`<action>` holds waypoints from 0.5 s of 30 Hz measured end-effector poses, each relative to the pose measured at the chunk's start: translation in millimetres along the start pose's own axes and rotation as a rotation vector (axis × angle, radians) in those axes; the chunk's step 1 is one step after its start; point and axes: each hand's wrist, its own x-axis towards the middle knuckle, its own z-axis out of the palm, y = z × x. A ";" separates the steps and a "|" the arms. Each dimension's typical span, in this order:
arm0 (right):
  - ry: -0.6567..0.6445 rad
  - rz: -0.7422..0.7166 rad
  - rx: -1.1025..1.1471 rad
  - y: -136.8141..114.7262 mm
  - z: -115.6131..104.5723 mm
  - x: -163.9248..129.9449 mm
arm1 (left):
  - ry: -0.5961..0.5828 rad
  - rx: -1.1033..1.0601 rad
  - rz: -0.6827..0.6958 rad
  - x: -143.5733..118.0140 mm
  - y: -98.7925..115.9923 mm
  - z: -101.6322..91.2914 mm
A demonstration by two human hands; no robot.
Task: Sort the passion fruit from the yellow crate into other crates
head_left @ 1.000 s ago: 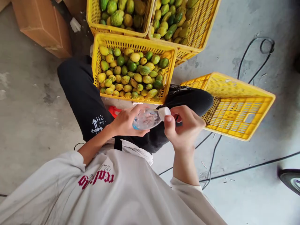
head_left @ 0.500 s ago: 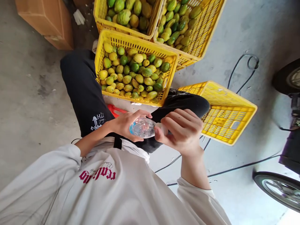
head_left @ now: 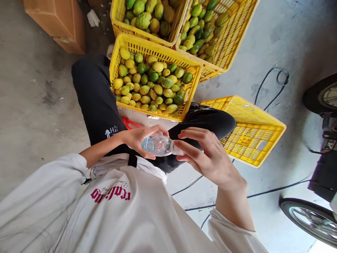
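My left hand (head_left: 140,138) is wrapped round a small clear plastic water bottle (head_left: 157,145), held level above my lap. My right hand (head_left: 207,158) is at the bottle's neck, fingers curled over the white cap (head_left: 177,149), which is mostly hidden. I sit with black trousers and a white shirt, and a yellow crate (head_left: 116,59) full of yellow and green fruit (head_left: 151,84) stands just beyond my knees.
Two more yellow crates (head_left: 223,52) of green and yellow fruit stand behind the first. An upturned yellow crate (head_left: 252,131) lies to the right on the concrete floor. Black cables (head_left: 271,86) run across the floor, a wheel (head_left: 308,219) sits at lower right, a cardboard box (head_left: 60,23) at upper left.
My right hand has turned over the cap, from pinching it with the cap in sight to covering it with the fingers. The view has shifted right, so a wheel shows now.
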 end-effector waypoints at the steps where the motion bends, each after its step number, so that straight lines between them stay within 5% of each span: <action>1: 0.008 0.002 0.002 0.8 0.0 -0.8 | 0.004 -0.010 0.005 0.8 0.3 1.3; 10: 0.136 -0.044 0.167 2.8 -12.3 -5.3 | -0.048 -0.007 0.032 2.7 4.0 -3.4; 15: 0.381 0.016 0.180 34.0 -17.1 -17.9 | 0.139 0.066 0.155 -9.1 15.8 -2.0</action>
